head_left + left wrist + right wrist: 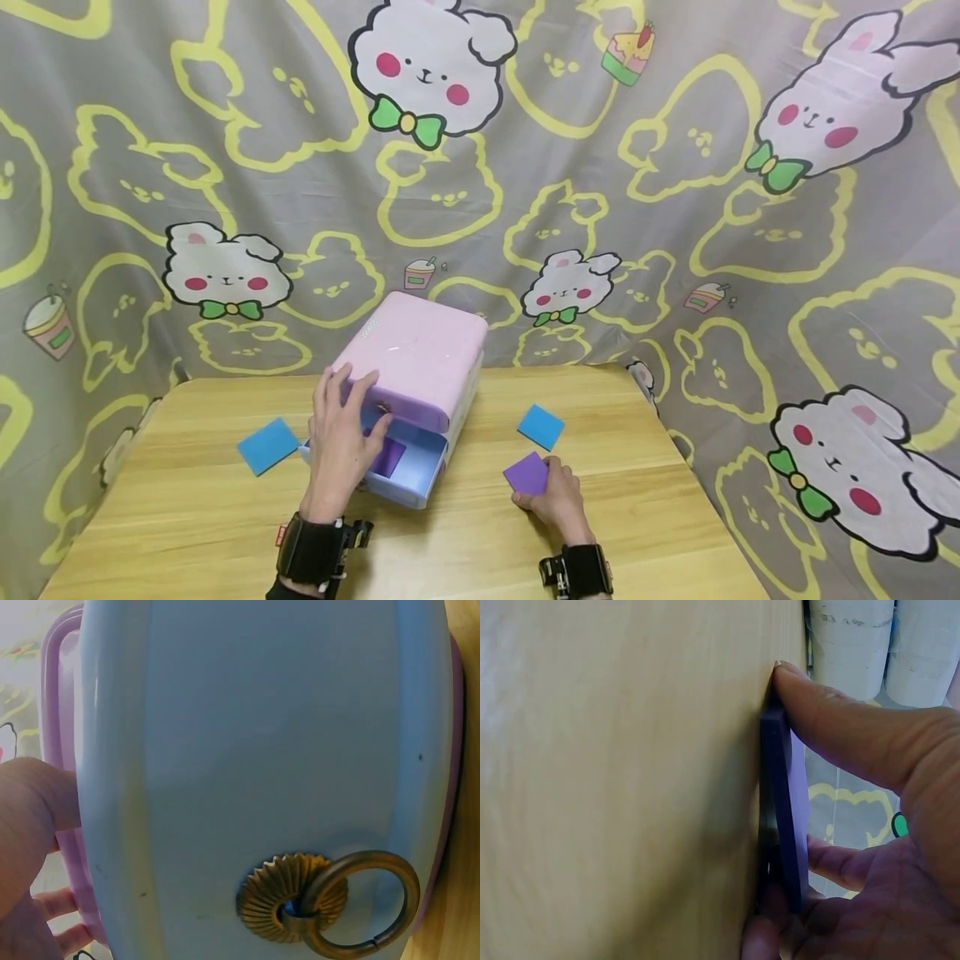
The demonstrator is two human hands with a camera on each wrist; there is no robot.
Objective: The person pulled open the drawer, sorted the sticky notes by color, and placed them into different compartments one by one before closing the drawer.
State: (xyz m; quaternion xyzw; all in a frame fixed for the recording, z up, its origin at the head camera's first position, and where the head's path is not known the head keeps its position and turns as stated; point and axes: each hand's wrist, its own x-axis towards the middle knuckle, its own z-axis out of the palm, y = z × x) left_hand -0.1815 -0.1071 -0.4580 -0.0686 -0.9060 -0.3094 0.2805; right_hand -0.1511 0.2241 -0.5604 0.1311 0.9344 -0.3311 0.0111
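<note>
A small drawer cabinet with a pink top [420,350] stands mid-table, its light-blue drawer [424,460] pulled out. Inside the drawer lies a purple square [387,457]. My left hand [341,433] is spread at the cabinet's front left corner, fingertips on the pink upper edge and thumb over the drawer opening. The left wrist view shows the drawer front [262,735] with its brass ring pull [367,900], which the hand does not touch. To the right, my right hand [558,496] pinches another thin purple square [527,473] between thumb and fingers, close over the tabletop.
One blue square [268,446] lies left of the cabinet, and another blue square [541,427] lies right of it, just beyond the right hand. A patterned curtain [465,192] hangs around the wooden table [637,533]. White cylinders [851,649] show beyond the table edge.
</note>
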